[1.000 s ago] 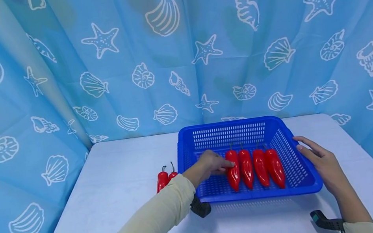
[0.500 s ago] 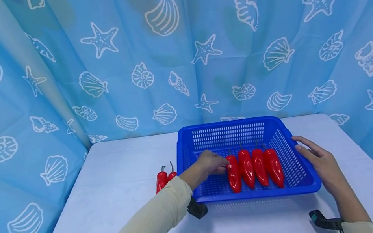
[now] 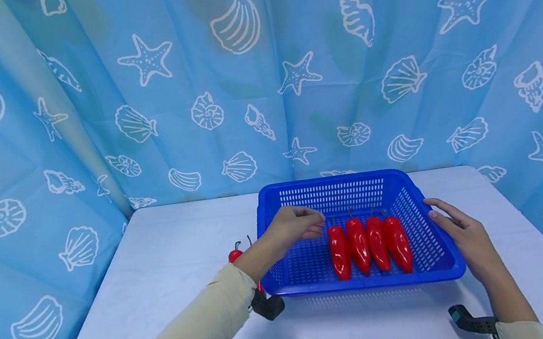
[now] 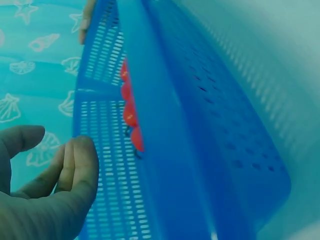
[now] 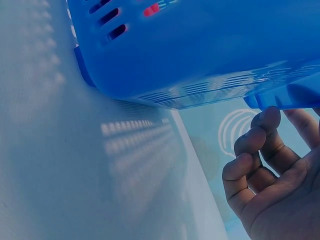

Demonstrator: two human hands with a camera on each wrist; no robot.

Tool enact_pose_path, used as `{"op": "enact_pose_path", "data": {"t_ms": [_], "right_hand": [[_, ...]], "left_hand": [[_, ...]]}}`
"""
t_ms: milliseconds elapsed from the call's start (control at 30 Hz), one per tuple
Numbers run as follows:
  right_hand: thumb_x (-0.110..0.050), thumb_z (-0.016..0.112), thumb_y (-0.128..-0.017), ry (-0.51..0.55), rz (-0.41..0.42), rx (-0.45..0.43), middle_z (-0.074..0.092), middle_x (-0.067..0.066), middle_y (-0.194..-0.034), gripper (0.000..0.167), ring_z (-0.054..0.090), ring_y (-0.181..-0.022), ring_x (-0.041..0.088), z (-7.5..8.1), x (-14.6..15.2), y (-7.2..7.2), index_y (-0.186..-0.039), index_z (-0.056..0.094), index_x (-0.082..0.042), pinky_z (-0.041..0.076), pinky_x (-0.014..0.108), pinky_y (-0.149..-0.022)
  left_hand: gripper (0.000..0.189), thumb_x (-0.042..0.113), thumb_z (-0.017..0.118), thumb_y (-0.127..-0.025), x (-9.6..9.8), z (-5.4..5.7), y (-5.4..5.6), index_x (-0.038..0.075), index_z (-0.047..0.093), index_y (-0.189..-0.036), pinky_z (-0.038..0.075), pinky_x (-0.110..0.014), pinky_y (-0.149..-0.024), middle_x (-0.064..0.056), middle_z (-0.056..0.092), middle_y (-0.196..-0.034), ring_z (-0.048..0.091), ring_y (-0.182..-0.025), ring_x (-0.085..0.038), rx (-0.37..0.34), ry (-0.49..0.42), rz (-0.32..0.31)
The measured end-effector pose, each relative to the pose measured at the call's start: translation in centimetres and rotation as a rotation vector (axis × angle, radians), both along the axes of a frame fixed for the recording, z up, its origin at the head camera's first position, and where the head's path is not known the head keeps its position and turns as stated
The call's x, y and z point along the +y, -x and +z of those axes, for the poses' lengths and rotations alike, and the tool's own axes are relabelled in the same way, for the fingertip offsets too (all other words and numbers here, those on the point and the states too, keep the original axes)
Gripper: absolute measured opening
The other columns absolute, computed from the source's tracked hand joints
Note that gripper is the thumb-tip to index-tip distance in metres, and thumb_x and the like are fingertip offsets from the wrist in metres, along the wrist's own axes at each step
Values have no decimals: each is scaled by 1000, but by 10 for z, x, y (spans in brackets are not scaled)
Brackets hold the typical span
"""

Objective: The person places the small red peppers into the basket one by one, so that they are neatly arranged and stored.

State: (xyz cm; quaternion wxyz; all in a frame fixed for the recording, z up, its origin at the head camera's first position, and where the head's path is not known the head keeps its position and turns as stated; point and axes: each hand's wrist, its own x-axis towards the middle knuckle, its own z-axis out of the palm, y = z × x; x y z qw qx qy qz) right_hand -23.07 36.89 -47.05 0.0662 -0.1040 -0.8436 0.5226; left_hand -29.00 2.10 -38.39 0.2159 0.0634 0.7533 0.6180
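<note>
A blue plastic basket (image 3: 345, 285) stands on the table. Several red peppers (image 3: 358, 247) with thin stems lie side by side in its right half. My left hand (image 3: 296, 225) is over the basket's left half, its fingers near the stem of the leftmost pepper. In the left wrist view, thumb and fingers of this hand (image 4: 57, 185) are apart with nothing between them. My right hand (image 3: 463, 235) grips the basket's right rim. From below, its curled fingers (image 5: 250, 140) show close under the rim. More red peppers (image 3: 235, 254) lie left of the basket, mostly hidden behind my left forearm.
The table (image 3: 168, 248) has a white cover. A blue curtain (image 3: 181, 118) with white shells and starfish hangs behind it and at both sides. Each wrist wears a black camera mount, the left one (image 3: 267, 304) close to the basket's front left corner.
My left hand has let go of the leftmost pepper and lifted up and left. That pepper now lies straighter beside the others. My right hand stays at the rim.
</note>
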Motion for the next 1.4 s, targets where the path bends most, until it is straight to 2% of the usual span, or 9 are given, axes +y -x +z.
{"op": "enact_pose_path", "data": {"t_ms": [167,433,633,900,967,1133,1200,1300,1400], "right_hand": [[-59,47,-99,-5,-3,0,38,26,-153,66,43,-131,53,0,0,0,-156,36,-28,43,61,-95],[-62,47,-98,0,-11,-1,39,24,-153,67,45,-131,52,-1,0,0,-156,35,-31,45,58,-94],[-62,47,-98,10,-11,-10,39,24,-153,67,45,-131,52,-2,-2,0,-156,35,-32,46,57,-93],[-62,45,-98,21,-14,-36,35,25,-155,65,41,-133,54,-1,-1,2,-156,35,-33,43,62,-96],[-62,45,-98,19,-13,-39,35,25,-155,66,42,-133,53,0,-1,2,-156,35,-32,45,59,-94],[-63,46,-98,23,-17,-59,36,25,-154,67,43,-132,52,0,-2,2,-156,35,-32,57,43,-86],[-64,46,-97,30,-23,-63,35,25,-155,67,42,-133,52,0,-3,3,-156,35,-33,56,46,-87],[-63,46,-97,32,-31,-58,34,25,-155,67,41,-133,54,0,-3,3,-156,35,-33,48,58,-93],[-63,46,-98,32,-30,-55,34,25,-156,67,41,-132,54,-1,-3,3,-156,35,-32,45,60,-93]], "left_hand": [[24,20,69,-96,-12,6,-7,3,69,-112,58,-33,-86,-10,72,-101,72,-95,-25,23,27,-12],[29,21,66,-98,-35,8,-10,-1,66,-118,57,-35,-87,-18,69,-112,71,-99,-26,45,-53,-4],[34,22,62,-100,-56,11,-14,-2,62,-125,56,-35,-90,-20,66,-118,68,-109,-30,64,-61,21],[32,22,65,-99,-78,12,-19,3,63,-124,54,-39,-95,-15,67,-118,68,-107,-25,83,-61,118],[32,21,65,-98,-83,12,-20,3,64,-124,54,-39,-94,-13,67,-116,68,-105,-23,84,-60,146],[31,20,66,-97,-96,6,-23,3,64,-123,54,-38,-94,-12,67,-115,68,-103,-22,67,-82,214],[32,19,67,-97,-102,2,-24,3,64,-123,53,-40,-95,-13,67,-115,69,-103,-23,68,-82,238],[34,20,68,-96,-110,-4,-26,3,63,-125,51,-45,-99,-13,67,-116,68,-103,-23,85,-49,272],[37,20,69,-94,-122,-12,-29,3,63,-126,49,-48,-101,-13,67,-117,68,-105,-25,95,-10,316]]}}
